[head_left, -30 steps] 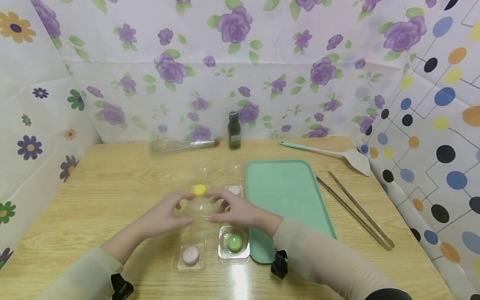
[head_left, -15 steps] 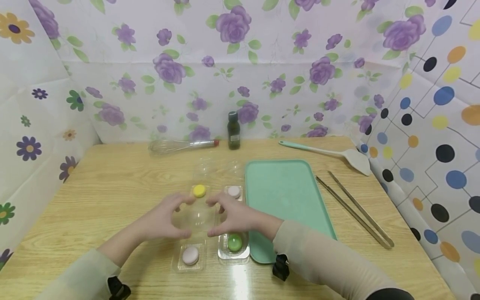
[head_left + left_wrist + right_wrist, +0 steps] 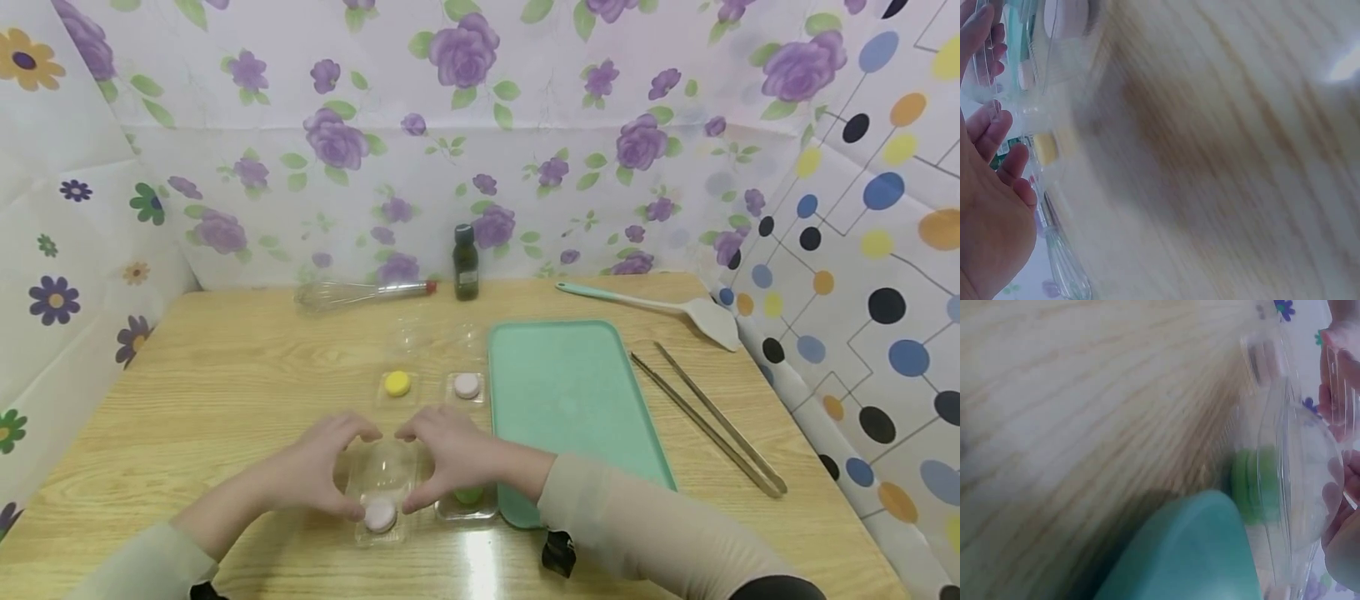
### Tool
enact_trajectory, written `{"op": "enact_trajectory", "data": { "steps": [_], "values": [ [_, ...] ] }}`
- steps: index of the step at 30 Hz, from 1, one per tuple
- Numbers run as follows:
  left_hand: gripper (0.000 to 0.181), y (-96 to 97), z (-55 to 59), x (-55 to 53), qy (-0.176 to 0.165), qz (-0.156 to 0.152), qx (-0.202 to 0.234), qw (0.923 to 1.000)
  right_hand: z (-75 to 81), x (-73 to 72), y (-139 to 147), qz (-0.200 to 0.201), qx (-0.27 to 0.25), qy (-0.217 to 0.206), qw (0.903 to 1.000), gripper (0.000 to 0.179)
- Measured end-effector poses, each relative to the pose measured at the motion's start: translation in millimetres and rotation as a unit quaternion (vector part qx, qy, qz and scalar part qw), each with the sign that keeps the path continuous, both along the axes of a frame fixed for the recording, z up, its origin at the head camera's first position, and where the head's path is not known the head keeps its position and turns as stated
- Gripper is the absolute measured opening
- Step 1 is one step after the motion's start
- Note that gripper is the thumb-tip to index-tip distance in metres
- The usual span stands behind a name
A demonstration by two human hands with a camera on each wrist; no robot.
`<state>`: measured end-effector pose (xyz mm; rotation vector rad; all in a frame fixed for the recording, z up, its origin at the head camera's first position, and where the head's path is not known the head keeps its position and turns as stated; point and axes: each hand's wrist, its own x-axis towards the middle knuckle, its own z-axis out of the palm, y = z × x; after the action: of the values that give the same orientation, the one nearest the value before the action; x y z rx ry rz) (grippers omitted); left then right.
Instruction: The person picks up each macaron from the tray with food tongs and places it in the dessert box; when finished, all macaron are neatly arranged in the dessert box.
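Note:
Both my hands hold a clear plastic dome lid (image 3: 384, 468) from its two sides. My left hand (image 3: 318, 471) grips its left side and my right hand (image 3: 457, 454) its right side, fingers at the far edge and thumbs at the near edge. The lid hangs close over a clear plastic base (image 3: 384, 540), partly overlapping it in the head view. On that base sits a pale pink macaron (image 3: 380, 515), between my thumbs. A green macaron (image 3: 1257, 484) sits in its own container under a domed lid (image 3: 1316, 475), partly hidden by my right hand in the head view.
Farther back, a yellow macaron (image 3: 397, 383) and a pale macaron (image 3: 467, 385) sit on clear bases. Two dome lids (image 3: 411, 335) lie behind them. A green tray (image 3: 573, 400), tongs (image 3: 712, 417), a spatula (image 3: 660, 304), a whisk (image 3: 360, 292) and a dark bottle (image 3: 466, 267) surround them.
Both hands have brought the dome lid toward me, from near the yellow macaron to the front pink macaron. My right hand now covers part of the green macaron.

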<state>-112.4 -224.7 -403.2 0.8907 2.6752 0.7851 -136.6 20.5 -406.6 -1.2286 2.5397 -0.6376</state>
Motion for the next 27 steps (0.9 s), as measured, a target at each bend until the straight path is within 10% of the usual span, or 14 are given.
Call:
{"op": "enact_trajectory", "data": {
  "steps": [27],
  "values": [
    [0.079,-4.0,-16.4,26.8,0.059,0.004,-0.007,0.9982,-2.0,23.4,-8,0.027,0.115,0.134,0.9840,0.081]
  ]
}}
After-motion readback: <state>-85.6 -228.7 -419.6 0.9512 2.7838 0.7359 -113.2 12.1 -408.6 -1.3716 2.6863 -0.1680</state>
